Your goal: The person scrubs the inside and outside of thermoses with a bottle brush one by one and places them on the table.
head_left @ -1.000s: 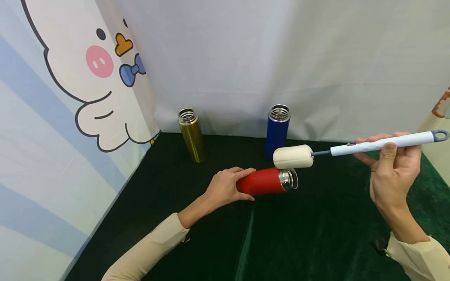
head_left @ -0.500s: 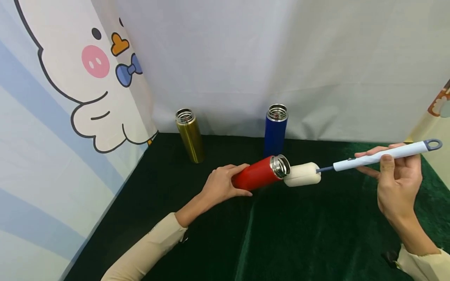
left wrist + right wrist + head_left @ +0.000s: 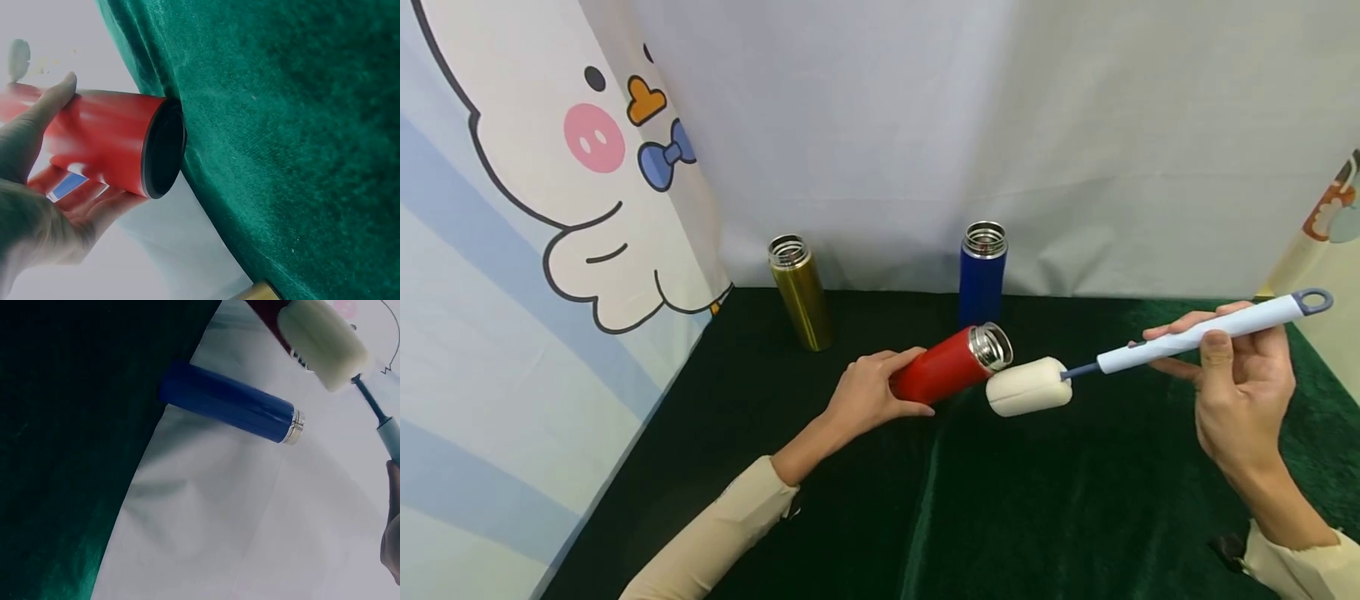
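While clasping a red bottle [image 3: 940, 368] by its lower part in the left hand [image 3: 868, 396], holds a sponge brush [image 3: 1159, 347] in the right hand [image 3: 1247, 392]. Has the grip of the left hand clamped on the red bottle, with fingers along the far side and thumb along the near side. Tilts that bottle over the table [image 3: 1037, 500], with its steel mouth [image 3: 992, 346] raised and pointing rightward. Turns its black base [image 3: 165, 150] toward the left wrist camera, close to the dark green cloth [image 3: 281, 156]; cannot tell whether touching it. Has the grip of the right hand clamped, pinching the pale blue handle [image 3: 1180, 341] of the sponge brush between thumb and fingers. Carries the cream sponge head [image 3: 1028, 387] outside the red bottle, just below and beside the mouth in the head view; cannot tell whether in contact with it. Joins the sponge head to the handle by a thin dark blue stem [image 3: 1081, 371], and ends the handle in a loop [image 3: 1305, 308]. Has a gold bottle [image 3: 802, 304] standing at the back left of the table and a blue bottle [image 3: 982, 283] standing behind the red one, both with threaded necks [image 3: 985, 242]. Faces a pale curtain [image 3: 880, 125], with a cartoon figure [image 3: 527, 150] printed on the hanging [image 3: 475, 333] at the left. Wears cream sleeves [image 3: 715, 529] on both arms.
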{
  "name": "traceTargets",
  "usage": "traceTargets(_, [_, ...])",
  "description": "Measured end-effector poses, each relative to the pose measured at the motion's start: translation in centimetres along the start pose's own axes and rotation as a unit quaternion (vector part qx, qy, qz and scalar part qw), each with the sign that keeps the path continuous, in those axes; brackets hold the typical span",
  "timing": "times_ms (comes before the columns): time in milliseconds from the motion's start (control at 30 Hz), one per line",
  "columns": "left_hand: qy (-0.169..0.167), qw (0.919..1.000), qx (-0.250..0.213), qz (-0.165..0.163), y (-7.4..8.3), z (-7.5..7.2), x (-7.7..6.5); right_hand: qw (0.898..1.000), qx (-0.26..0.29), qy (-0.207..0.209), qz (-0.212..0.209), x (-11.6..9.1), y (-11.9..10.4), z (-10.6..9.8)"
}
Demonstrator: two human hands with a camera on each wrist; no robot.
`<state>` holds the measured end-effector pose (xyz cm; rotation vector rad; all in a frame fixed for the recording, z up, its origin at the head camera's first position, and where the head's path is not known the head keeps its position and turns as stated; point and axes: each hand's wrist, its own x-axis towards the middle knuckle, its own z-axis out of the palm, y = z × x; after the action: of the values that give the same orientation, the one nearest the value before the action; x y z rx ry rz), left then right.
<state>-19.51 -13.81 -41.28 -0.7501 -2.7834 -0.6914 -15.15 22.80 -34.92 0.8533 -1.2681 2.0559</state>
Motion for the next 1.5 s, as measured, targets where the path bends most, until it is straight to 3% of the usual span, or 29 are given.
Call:
traceTargets(133, [-0.009, 0.9997, 0.018, 0.013, 0.3, -0.1, 0.0, 0.998, 0.068, 0.006, -0.003, 0.3, 0.1, 1.2])
traceTargets(267, [-0.02, 0.9986, 0.036, 0.034, 0.7, -0.1, 0.1, 0.996, 0.082, 0.036, -0.029, 1.1, 0.2, 2.3])
traceTargets(400, [-0.029, 0.998, 0.039, 0.041, 0.8, 0.1, 0.0, 0.994, 0.067, 0.072, -0.044, 1.4, 0.5, 2.4])
traceTargets(600, [-0.021, 0.9986, 0.024, 0.043, 0.6, 0.1, -0.1, 0.993, 0.033, 0.105, -0.038, 1.0, 1.2, 0.7])
traceTargets(767, [-0.006, 0.9995, 0.012, 0.03, 0.4, 0.2, -0.2, 0.994, -0.044, 0.093, -0.024, 0.4, 1.0, -0.8])
traceTargets(900, [0.008, 0.9999, 0.01, 0.01, 0.3, 0.3, -0.1, 0.995, -0.068, 0.068, -0.006, -0.2, 0.6, -1.1])
traceTargets(1067, [0.019, 0.9996, -0.008, -0.017, 0.2, 0.3, 0.2, 0.998, -0.011, 0.068, -0.002, -0.5, 0.2, -0.8])
traceTargets(1167, [0.011, 0.9958, -0.085, -0.033, 0.5, 0.0, 0.1, 0.994, 0.051, 0.092, 0.012, -0.5, 0.0, -0.3])
traceTargets(1233, [-0.014, 0.9851, -0.166, -0.044, 0.9, -0.2, -0.1, 0.987, 0.099, 0.119, 0.038, -0.3, -0.1, 0.0])
traceTargets(1300, [-0.056, 0.9603, -0.267, -0.06, 1.3, -0.3, -0.2, 0.974, 0.161, 0.143, 0.071, -0.2, 0.1, 0.3])
traceTargets(1333, [-0.081, 0.9436, -0.313, -0.069, 1.5, -0.3, -0.3, 0.966, 0.191, 0.15, 0.089, -0.3, 0.3, 0.4])
traceTargets(1433, [-0.151, 0.8832, -0.435, -0.091, 1.9, 0.0, -0.6, 0.945, 0.249, 0.154, 0.147, -0.6, 1.2, 0.5])
traceTargets(1500, [-0.183, 0.842, -0.497, -0.101, 2.2, 0.3, -0.8, 0.938, 0.258, 0.141, 0.186, -1.2, 2.0, 0.3])
